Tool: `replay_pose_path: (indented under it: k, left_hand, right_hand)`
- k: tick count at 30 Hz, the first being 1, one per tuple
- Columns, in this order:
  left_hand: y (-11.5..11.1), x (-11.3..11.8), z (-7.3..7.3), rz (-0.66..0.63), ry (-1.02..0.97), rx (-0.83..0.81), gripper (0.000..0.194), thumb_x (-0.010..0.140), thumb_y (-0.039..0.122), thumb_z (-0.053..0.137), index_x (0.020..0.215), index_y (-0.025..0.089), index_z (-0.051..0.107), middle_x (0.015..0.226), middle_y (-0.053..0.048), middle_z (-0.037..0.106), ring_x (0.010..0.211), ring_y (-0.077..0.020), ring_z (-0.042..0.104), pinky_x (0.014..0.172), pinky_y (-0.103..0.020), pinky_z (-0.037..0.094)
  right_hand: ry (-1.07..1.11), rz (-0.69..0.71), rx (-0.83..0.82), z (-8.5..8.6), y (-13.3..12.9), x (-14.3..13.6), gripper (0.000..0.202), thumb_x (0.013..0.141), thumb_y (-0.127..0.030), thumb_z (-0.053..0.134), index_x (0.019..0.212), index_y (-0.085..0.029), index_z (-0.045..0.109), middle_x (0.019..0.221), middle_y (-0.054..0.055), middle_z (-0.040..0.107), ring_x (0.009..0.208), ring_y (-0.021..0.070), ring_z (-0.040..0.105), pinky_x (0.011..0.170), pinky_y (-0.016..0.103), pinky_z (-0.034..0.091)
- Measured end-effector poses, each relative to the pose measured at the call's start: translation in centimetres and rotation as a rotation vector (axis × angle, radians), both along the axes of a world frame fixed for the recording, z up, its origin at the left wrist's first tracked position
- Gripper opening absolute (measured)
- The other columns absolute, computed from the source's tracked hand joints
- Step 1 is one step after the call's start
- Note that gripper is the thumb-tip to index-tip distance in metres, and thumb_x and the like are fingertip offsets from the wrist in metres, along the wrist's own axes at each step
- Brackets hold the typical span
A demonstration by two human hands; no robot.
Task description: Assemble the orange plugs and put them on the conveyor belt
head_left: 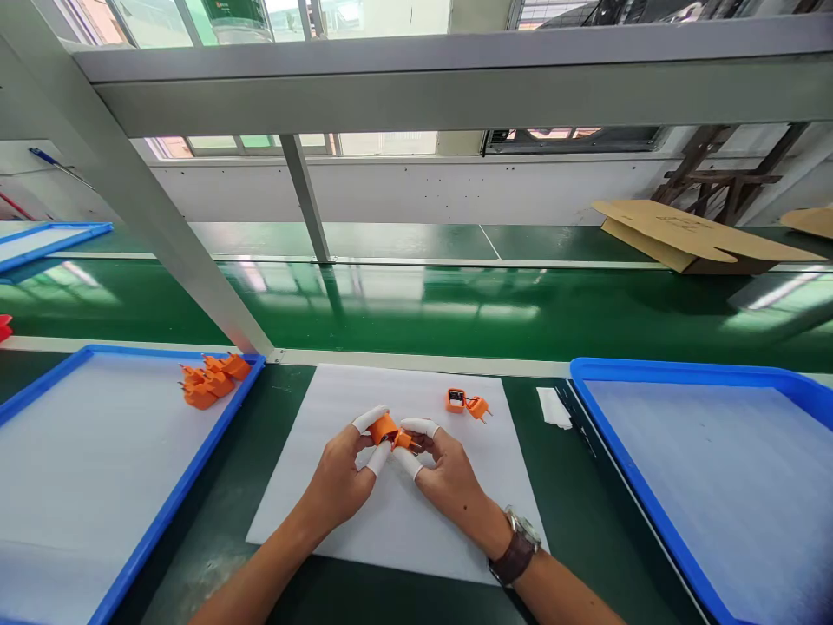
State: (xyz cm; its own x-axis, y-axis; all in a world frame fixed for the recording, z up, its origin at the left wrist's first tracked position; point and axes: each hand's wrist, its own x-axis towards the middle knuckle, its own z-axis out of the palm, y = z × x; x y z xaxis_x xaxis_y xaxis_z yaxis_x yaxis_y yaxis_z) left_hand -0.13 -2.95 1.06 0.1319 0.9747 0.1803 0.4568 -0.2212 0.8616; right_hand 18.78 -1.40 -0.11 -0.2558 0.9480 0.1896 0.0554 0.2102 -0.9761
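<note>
Both hands meet over a white paper sheet (344, 391), with white finger cots on thumbs and index fingers. My left hand (342, 477) pinches an orange plug housing (383, 428) between thumb and index finger. In my right hand (452, 477), the fingers close on a smaller orange plug piece (404, 440) with metal pins, right beside the housing. Whether the two pieces are joined is hidden by the fingertips. Farther up the sheet lie an open orange housing (455, 400) with a dark inside and an orange pin piece (479, 407).
Several orange plug parts (212, 379) lie in the blue-rimmed left tray (97, 460). Another blue-rimmed tray (703, 460) stands at right, near a white scrap (553, 407). A metal post (162, 217) slants down at left; behind are a green belt (416, 321) and folded cardboard (690, 230).
</note>
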Motion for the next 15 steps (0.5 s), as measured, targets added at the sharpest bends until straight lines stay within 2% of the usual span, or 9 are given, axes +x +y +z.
replay_pose_path:
  k: [2, 4, 7, 9, 12, 15]
  left_hand:
    - [-0.04, -0.13, -0.03, -0.026, 0.013, 0.051, 0.049, 0.092, 0.021, 0.061, 0.140, 0.028, 0.049, 0.127, -0.007, 0.065, 0.107, -0.0197, 0.070, 0.095, -0.038, 0.060]
    - [-0.03, -0.12, -0.06, 0.003, 0.067, 0.181, 0.053, 0.091, 0.022, 0.065, 0.140, 0.029, 0.048, 0.127, -0.006, 0.065, 0.104, -0.0189, 0.070, 0.093, -0.037, 0.061]
    - [0.05, 0.10, 0.01, 0.064, 0.173, 0.401, 0.056, 0.089, 0.021, 0.070, 0.140, 0.028, 0.049, 0.125, -0.008, 0.064, 0.100, -0.0185, 0.068, 0.087, -0.037, 0.062]
    - [0.14, 0.21, 0.13, 0.067, 0.222, 0.481, 0.057, 0.088, 0.020, 0.071, 0.140, 0.027, 0.048, 0.123, -0.008, 0.064, 0.101, -0.0194, 0.066, 0.087, -0.038, 0.061]
    - [0.31, 0.11, 0.22, 0.034, 0.267, 0.515, 0.056, 0.088, 0.018, 0.071, 0.139, 0.028, 0.050, 0.120, -0.008, 0.065, 0.105, -0.0218, 0.063, 0.089, -0.042, 0.060]
    - [0.37, -0.17, 0.00, 0.004, 0.251, 0.445, 0.049, 0.087, 0.016, 0.070, 0.132, 0.028, 0.056, 0.120, -0.007, 0.065, 0.103, -0.0208, 0.064, 0.081, -0.036, 0.062]
  right_hand:
    - [0.059, -0.018, -0.140, 0.00, 0.24, 0.08, 0.034, 0.084, -0.026, 0.070, 0.117, -0.020, 0.064, 0.109, 0.009, 0.071, 0.097, 0.0241, 0.068, 0.089, 0.042, 0.057]
    - [0.122, -0.030, -0.234, 0.07, 0.49, 0.19, 0.036, 0.083, -0.031, 0.072, 0.116, -0.018, 0.064, 0.109, 0.011, 0.072, 0.098, 0.0266, 0.069, 0.089, 0.045, 0.057]
    - [0.177, -0.011, -0.294, 0.09, 0.68, 0.32, 0.039, 0.084, -0.037, 0.072, 0.117, -0.017, 0.063, 0.110, 0.013, 0.073, 0.096, 0.0275, 0.071, 0.086, 0.046, 0.059]
    - [0.179, -0.012, -0.300, -0.05, 0.69, 0.36, 0.041, 0.083, -0.038, 0.073, 0.117, -0.017, 0.062, 0.112, 0.014, 0.072, 0.097, 0.0277, 0.071, 0.086, 0.047, 0.059]
    - [0.170, -0.035, -0.290, -0.32, 0.67, 0.34, 0.041, 0.082, -0.039, 0.075, 0.116, -0.018, 0.062, 0.112, 0.013, 0.072, 0.100, 0.0280, 0.070, 0.090, 0.048, 0.057]
    - [0.154, -0.039, -0.252, -0.31, 0.68, 0.30, 0.037, 0.084, -0.037, 0.074, 0.114, -0.019, 0.063, 0.109, 0.011, 0.073, 0.100, 0.0266, 0.070, 0.092, 0.045, 0.057]
